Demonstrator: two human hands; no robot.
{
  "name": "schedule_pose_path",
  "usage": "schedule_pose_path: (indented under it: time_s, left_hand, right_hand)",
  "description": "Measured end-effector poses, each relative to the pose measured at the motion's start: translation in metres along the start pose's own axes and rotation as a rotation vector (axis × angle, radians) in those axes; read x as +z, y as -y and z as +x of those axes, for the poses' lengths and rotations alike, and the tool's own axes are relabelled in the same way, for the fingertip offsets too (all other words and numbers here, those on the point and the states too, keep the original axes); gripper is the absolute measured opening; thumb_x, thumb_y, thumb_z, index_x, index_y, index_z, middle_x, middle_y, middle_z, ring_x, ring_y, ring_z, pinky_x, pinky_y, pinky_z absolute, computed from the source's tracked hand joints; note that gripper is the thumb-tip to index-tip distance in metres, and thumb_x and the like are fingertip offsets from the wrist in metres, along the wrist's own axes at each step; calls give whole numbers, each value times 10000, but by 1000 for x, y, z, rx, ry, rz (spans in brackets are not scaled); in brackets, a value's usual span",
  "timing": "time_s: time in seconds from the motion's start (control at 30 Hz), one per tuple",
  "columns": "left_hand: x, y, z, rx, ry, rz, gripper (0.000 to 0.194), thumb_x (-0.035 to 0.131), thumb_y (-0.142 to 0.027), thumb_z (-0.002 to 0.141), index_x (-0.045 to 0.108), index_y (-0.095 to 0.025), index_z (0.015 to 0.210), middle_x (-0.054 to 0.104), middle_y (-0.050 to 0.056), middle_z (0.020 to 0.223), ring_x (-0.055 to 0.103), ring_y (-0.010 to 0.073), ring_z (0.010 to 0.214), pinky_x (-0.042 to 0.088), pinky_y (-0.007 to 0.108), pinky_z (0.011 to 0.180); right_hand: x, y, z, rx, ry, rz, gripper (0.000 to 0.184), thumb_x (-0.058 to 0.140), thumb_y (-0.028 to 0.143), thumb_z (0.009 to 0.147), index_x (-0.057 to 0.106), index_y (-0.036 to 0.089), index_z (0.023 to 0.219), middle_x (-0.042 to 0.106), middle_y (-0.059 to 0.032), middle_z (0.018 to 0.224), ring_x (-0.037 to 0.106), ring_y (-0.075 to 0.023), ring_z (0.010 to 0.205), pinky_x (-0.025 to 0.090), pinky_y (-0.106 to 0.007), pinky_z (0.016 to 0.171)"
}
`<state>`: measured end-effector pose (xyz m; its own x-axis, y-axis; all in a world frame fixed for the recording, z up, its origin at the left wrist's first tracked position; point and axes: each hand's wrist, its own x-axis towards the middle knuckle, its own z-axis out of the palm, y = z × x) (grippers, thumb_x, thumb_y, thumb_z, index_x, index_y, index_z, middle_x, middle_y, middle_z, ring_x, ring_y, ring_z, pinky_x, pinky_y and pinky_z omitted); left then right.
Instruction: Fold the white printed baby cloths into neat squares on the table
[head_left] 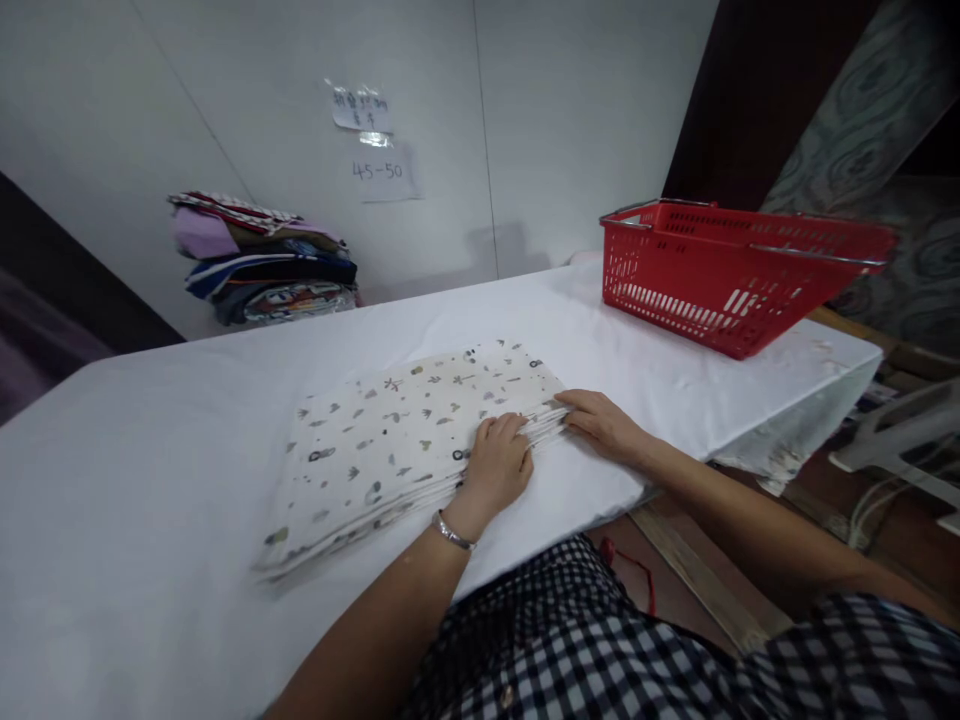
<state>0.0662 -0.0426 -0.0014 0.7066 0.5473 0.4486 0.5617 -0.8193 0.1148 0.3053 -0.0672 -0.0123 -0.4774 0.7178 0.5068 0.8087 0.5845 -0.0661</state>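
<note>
A folded stack of white cloth [405, 420] printed with small plants and shapes lies at a slant on the white-covered table. Its layered edges show along the near side. My left hand [499, 460], with a silver bracelet at the wrist, is on that near edge, fingers bent over the top layer and closed on the cloth. At the stack's right corner, my right hand [604, 425] has its fingertips on the layers, closed on the edge. The undersides of both hands are hidden.
A red plastic basket [697, 280] with metal handles stands on the table at the back right. Piled folded fabrics [270, 260] sit by the wall at the back left. Paper signs [386, 172] hang on the wall. A white plastic stool [900, 455] is at the right.
</note>
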Motion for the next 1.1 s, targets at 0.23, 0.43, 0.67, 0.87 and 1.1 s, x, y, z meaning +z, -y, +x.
schedule_pose_path:
  time_s: [0.23,0.43,0.67,0.87,1.1]
  left_hand:
    - [-3,-4,2,54,27,119,106,517,-238,842,594,-169,868,524,86,1231,425,242,1174,318,443,1001]
    - [-4,-7,10,58,35,61,117,512,-261,857,574,-179,913,509,68,1266,429,219,1166,336,398,974]
    - [7,-10,39,-85,125,13,274,517,-249,854,511,-188,1120,608,55,1082,527,206,1008,405,361,821]
    - [18,-11,39,-8,212,168,182,406,-104,868,580,-154,858,622,58,866,545,204,860,421,337,736]
    - [14,-21,31,66,85,143,284,404,-128,867,520,-160,1124,525,78,1243,461,217,1102,415,352,852]
  right_hand:
    - [-6,3,-4,36,40,6,164,454,199,894,616,202,912,483,-107,1318,430,-247,1213,409,-457,950]
    - [-4,2,-6,68,90,27,190,432,204,903,617,198,943,516,-102,1281,460,-234,1178,417,-441,939]
    - [-11,9,-6,129,127,1,236,417,223,915,636,189,994,445,-96,1368,403,-254,1243,374,-441,976]
    - [-18,11,-9,175,156,57,239,420,208,914,657,215,936,412,-41,1402,376,-246,1268,353,-442,999]
    - [-18,10,-9,144,132,66,227,447,221,902,672,196,905,444,-66,1373,390,-248,1256,362,-449,1003]
